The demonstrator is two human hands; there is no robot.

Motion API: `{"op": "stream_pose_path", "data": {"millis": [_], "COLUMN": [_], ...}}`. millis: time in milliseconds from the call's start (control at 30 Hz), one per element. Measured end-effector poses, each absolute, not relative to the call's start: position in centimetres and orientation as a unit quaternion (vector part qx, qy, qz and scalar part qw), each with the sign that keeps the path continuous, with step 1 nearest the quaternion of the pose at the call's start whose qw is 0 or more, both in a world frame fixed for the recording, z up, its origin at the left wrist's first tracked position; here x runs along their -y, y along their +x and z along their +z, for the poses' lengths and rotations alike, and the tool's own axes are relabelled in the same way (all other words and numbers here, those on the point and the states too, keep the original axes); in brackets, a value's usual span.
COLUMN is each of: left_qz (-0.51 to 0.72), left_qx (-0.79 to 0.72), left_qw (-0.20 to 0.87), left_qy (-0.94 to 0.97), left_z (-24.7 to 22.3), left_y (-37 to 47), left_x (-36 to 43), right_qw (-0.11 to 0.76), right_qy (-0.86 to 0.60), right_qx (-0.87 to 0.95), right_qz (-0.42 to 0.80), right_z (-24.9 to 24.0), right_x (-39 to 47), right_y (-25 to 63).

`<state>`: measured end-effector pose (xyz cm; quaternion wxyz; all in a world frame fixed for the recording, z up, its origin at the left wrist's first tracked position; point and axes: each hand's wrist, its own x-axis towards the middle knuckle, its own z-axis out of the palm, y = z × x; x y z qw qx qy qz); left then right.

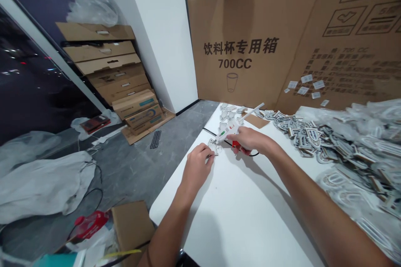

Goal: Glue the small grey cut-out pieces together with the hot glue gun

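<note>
Here, we face a tall brown cardboard box (pixel 238 21), printed with a cup and "700CC", behind a white table (pixel 238 217). Along the table's right side we see a heap of grey-and-white cut-out pieces (pixel 308 137), partly under clear plastic. Near the far left corner, a white glue gun (pixel 227 131) slants nozzle-down, a glue stick (pixel 254 110) jutting from its rear. We see the right hand (pixel 246 139) wrapped around its grip, and the left hand (pixel 199 160) with fingertips pinched narrow at the edge of a small pale piece (pixel 214 147) on the tabletop. The nozzle is over that piece; we cannot tell whether they touch.
</note>
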<state>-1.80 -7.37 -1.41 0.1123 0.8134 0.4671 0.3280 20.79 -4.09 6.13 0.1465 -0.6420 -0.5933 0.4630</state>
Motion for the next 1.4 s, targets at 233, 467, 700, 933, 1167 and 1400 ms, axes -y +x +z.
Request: {"op": "stream_pose_path", "data": {"millis": [233, 467, 700, 933, 1167, 1400], "left_qz": [0.334, 0.383, 0.303, 0.284, 0.295, 0.307], "left_qx": [-0.475, -0.428, -0.47, -0.524, -0.583, -0.61], "left_qw": [0.107, 0.23, 0.121, 0.073, 0.037, 0.033], "left_qy": [0.807, 0.786, 0.82, 0.799, 0.756, 0.73], "left_z": [-1.4, -0.6, -0.6, -0.9, -1.6, -1.7], "left_y": [-1.9, -1.3, -1.6, -1.7, -1.9, -2.1], "left_x": [7.4, 8.4, 8.5, 8.2, 8.1, 7.9], "right_qw": [0.432, 0.698, 0.691, 0.612, 0.363, 0.178], "right_qy": [-0.664, -0.476, -0.444, -0.488, -0.571, -0.417], "right_qx": [0.521, 0.393, 0.403, 0.466, 0.63, 0.828], "right_qz": [0.318, 0.363, 0.404, 0.414, 0.382, 0.331], "right_z": [7.5, 9.0, 9.3, 9.0, 8.2, 7.6], "right_x": [3.6, 3.3, 3.6, 3.8, 4.2, 4.3], "right_y": [21.5, 21.7, 21.8, 21.7, 22.2, 21.3]}}
